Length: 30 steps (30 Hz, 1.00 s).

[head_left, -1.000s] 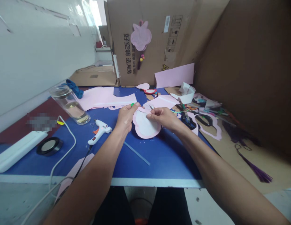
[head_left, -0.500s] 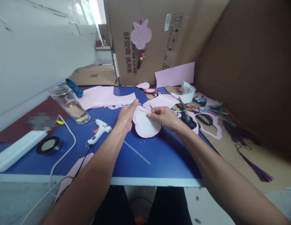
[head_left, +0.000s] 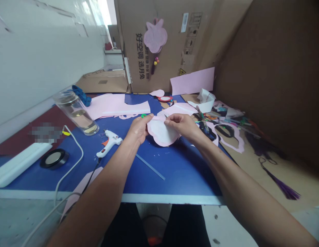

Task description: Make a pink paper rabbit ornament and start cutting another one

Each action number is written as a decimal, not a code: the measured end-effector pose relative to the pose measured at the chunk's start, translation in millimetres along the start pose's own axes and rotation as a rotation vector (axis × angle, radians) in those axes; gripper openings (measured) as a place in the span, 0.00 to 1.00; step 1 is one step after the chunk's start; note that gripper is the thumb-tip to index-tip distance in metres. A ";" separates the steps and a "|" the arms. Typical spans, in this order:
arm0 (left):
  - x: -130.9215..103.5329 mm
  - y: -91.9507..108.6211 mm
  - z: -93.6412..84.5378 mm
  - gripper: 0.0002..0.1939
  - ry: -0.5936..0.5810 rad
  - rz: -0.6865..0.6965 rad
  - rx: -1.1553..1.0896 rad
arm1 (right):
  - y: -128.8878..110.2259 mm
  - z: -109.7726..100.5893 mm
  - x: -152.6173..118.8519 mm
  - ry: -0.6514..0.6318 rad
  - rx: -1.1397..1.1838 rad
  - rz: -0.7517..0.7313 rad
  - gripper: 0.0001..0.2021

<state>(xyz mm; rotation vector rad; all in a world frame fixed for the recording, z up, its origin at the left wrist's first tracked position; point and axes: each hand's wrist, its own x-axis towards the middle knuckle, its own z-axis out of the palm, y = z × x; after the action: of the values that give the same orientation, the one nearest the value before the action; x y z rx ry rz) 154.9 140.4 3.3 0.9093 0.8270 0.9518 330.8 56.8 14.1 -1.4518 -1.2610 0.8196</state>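
My left hand (head_left: 140, 128) grips the left edge of a scalloped cutout (head_left: 163, 133), white in the middle with a pink border, held tilted above the table. At its upper right edge my right hand (head_left: 178, 122) is closed in a pinch. A small silvery tip shows by those fingers; what it belongs to is hidden. Just past my left fingertips is a small green thing (head_left: 143, 116). Behind the cutout lie pieces of pink sheet (head_left: 178, 108). To the left of my left forearm a white hot glue gun (head_left: 109, 143) rests on the blue table (head_left: 172, 178).
A glass jar of liquid (head_left: 81, 118), a black tape roll (head_left: 54, 159) and a white power strip (head_left: 23, 164) stand left. Scissors (head_left: 207, 128), paper scraps and a purple tassel (head_left: 283, 185) lie right. A cardboard box (head_left: 169, 68) with a pink flower-shaped ornament (head_left: 155, 37) rises behind.
The cutout has tilted, its lower edge rising and shifting slightly right. My right hand has moved slightly up and right along its edge. The green thing by my left hand shows more.
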 end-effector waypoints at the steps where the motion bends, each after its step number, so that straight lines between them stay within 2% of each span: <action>1: -0.5 0.2 -0.3 0.09 0.017 -0.014 0.017 | -0.2 -0.7 0.1 0.011 -0.012 -0.007 0.17; 6: 0.2 0.7 -1.9 0.06 0.063 -0.036 0.022 | 1.7 -3.2 1.6 0.053 -0.004 0.010 0.14; 10: 0.0 1.5 -1.4 0.08 0.104 -0.025 -0.018 | 7.9 -5.0 5.5 0.072 0.074 -0.008 0.15; 15: -1.5 1.7 -0.3 0.11 0.064 -0.031 -0.006 | 13.8 -6.0 10.4 0.090 0.179 -0.018 0.16; 23: 0.3 0.1 -1.1 0.10 0.033 -0.044 0.034 | 16.5 -3.5 12.1 0.059 0.244 0.051 0.18; 30: -0.7 -0.8 0.2 0.12 0.019 -0.043 0.059 | 15.3 -3.2 11.5 0.057 0.320 0.046 0.17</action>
<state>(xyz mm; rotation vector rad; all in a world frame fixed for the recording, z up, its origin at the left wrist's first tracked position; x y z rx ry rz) 155.1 139.5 2.8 0.9311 0.8919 0.9038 340.8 67.9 1.6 -1.2399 -1.0034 0.9565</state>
